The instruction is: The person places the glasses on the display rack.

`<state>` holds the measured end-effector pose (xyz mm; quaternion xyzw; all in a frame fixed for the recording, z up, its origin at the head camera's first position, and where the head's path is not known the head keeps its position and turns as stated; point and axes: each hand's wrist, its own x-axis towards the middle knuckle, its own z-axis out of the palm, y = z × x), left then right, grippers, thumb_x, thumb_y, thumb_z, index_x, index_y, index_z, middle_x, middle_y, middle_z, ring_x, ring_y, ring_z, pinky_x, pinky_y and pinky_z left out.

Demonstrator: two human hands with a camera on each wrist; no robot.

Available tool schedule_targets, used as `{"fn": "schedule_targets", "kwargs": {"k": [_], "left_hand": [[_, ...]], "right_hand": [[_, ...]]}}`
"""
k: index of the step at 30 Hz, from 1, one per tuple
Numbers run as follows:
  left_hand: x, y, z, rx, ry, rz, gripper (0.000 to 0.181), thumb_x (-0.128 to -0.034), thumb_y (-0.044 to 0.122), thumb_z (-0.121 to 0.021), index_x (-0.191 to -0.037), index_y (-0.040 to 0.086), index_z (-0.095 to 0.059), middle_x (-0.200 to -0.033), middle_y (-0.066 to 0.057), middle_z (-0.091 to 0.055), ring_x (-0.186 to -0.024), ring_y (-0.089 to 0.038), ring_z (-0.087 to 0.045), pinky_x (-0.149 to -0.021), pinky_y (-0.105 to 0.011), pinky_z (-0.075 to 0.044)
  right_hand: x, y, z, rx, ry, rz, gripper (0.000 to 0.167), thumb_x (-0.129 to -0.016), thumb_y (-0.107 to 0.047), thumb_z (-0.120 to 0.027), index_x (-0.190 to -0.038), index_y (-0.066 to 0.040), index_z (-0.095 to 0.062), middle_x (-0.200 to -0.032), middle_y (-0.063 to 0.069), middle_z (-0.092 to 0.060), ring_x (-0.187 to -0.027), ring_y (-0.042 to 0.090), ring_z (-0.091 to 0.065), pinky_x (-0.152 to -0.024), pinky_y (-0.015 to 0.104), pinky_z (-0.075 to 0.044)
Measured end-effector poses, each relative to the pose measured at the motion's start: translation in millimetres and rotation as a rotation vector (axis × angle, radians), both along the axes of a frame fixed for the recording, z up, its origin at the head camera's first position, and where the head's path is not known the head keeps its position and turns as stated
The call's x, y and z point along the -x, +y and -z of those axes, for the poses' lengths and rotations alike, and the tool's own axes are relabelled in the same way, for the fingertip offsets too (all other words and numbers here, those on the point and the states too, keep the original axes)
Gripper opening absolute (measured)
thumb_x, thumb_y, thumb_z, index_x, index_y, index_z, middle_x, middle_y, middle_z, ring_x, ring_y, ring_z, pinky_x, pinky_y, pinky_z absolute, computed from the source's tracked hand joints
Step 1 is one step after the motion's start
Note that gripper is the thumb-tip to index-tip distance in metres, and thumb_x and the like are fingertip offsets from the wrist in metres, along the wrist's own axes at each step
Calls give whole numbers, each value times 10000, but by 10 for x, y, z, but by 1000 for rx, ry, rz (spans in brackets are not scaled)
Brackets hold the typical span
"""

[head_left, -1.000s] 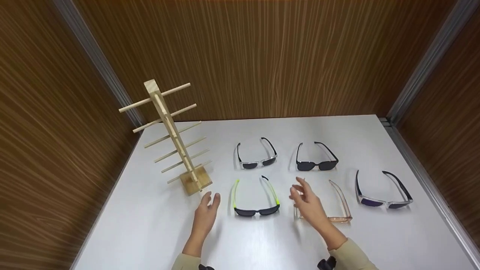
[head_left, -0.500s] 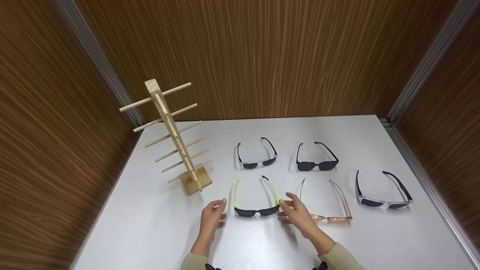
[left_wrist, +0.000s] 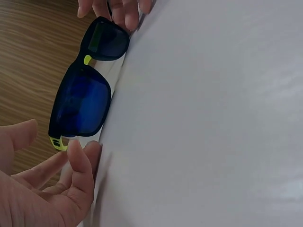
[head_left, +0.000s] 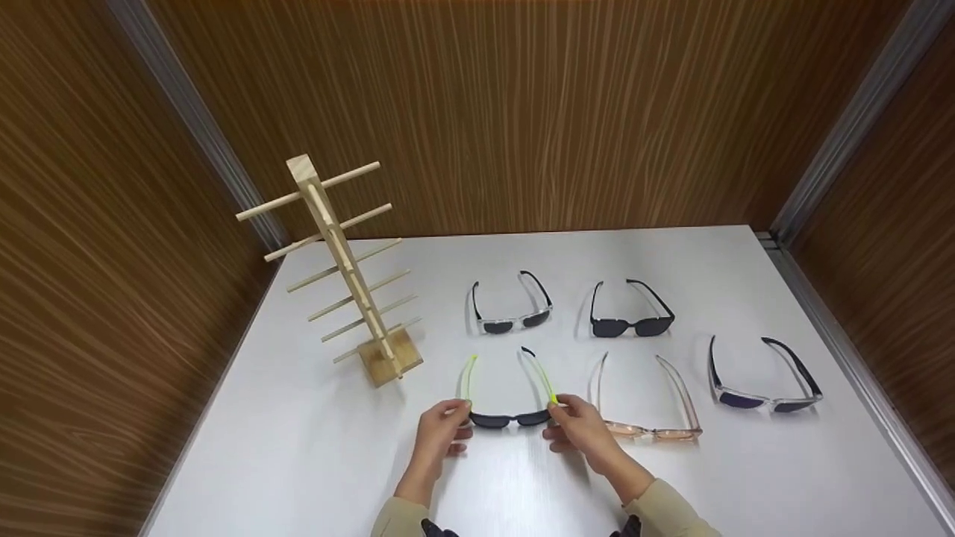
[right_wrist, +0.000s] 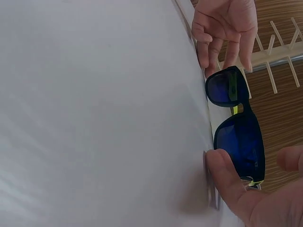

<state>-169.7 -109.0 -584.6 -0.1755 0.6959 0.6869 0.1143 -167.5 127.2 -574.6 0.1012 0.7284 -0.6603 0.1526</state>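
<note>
Sunglasses with dark lenses [head_left: 491,422] [left_wrist: 85,104] [right_wrist: 239,142] and yellow-green temples stand unfolded on the white table, front towards the person. At their left corner is my left hand [head_left: 436,434] [left_wrist: 52,191] [right_wrist: 225,23]; its fingertips meet the hinge area, with the thumb held apart. My right hand [head_left: 588,436] [right_wrist: 265,203] [left_wrist: 120,9] lies at the opposite corner, one fingertip against the frame's edge in the right wrist view and another digit spread away. Whether either hand presses on the frame, I cannot tell.
Peach-coloured clear glasses [head_left: 675,434] stand just right of my right hand. Clear-fronted sunglasses [head_left: 498,327] and black sunglasses [head_left: 612,328] are behind, another pair [head_left: 741,401] far right. A wooden peg rack [head_left: 343,261] rises at the left. Wood-grain panels [head_left: 522,112] enclose the table.
Both hands have closed in on the yellow-green sunglasses, my left moving right and my right moving left from over the peach glasses. The glasses and the rack have stayed in place.
</note>
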Motion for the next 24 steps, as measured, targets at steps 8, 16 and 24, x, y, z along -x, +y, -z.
{"fn": "schedule_targets", "kwargs": {"k": [8,16,24], "left_hand": [[-18,52,-2,19,-9,16,481,-868,313,-658,-1211,-9,-557,-927,-104,-633,-716,-201,-630,-519,-260,-505],[-57,36,-5,17,-17,15,417,-878,282,-647,-1194,21,-573,-955,-99,-639,-700,-187,-640,-523,-257,-506],[-98,-30,-10,-17,-38,3,451,-875,318,-647,-1223,44,-558,-883,-99,-659,-697,-187,-644,-553,-272,-515]], "right_hand": [[50,-2,61,28,-3,-15,429,-966,-162,-503,-1285,115,-425,-972,186,-587,-738,239,-641,-632,367,-551],[4,-28,-70,22,-5,-20,406,-965,-154,-506,-1282,92,-444,-921,192,-570,-713,272,-645,-612,379,-548],[55,-32,48,30,-1,-24,447,-948,-243,-548,-1304,14,-465,-999,177,-601,-695,238,-659,-592,351,-551]]}}
